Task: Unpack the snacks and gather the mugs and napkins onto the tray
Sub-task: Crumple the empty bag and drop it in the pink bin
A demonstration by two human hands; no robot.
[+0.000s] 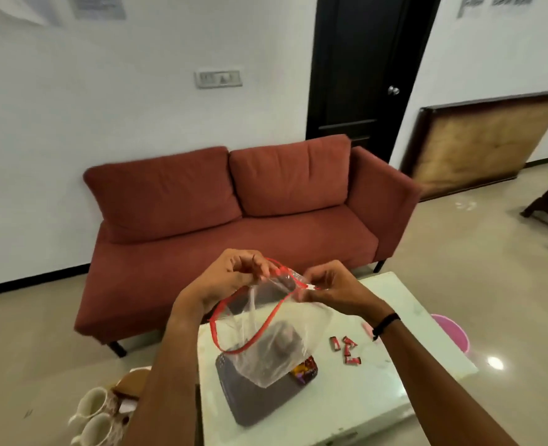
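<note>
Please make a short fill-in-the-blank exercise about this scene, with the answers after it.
1. Both hands, left and right, hold a clear ___ with a red zip.
2. The bag hangs above a dark ___ on the table.
3. Red-wrapped snacks lie on the ___.
4. The sofa is ___.

Answers: bag; tray; table; red

Clear plastic zip bag with red seal point(266, 333) hangs open above dark grey rectangular tray point(253, 397) — small red-wrapped snacks point(346, 350) right, white mugs point(94, 413) near-left.
</note>
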